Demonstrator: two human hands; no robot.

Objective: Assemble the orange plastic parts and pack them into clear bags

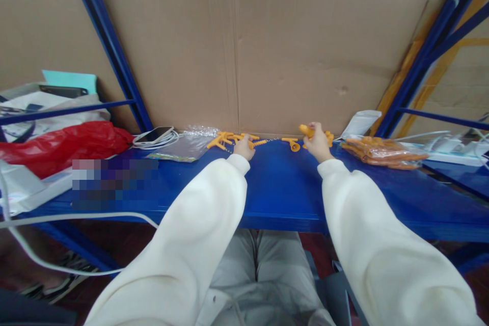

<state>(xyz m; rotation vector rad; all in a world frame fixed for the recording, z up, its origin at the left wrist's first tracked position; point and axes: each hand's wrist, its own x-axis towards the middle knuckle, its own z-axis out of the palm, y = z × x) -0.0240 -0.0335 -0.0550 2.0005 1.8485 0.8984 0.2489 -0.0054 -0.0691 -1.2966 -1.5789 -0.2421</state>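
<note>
At the back of the blue shelf, my left hand (245, 148) is closed among orange plastic parts. Branching orange pieces (220, 140) lie just left of it, and a ridged orange rod (261, 142) sticks out to its right. What its fingers grip is partly hidden. My right hand (319, 143) has its fingers around a knobbed orange plastic piece (305, 130), with more orange showing beyond the fingers. Between my hands lies an orange part with a round cup end (295, 146), beside a thin dark spiral drill bit or screw (272, 139).
A clear plastic bag (191, 145), a phone (155, 135) on a coiled white cable and a red bag (69, 145) lie left. A bag of orange parts (382, 153) and a white power strip (454, 155) sit right. Cardboard (290, 56) walls the back between blue posts.
</note>
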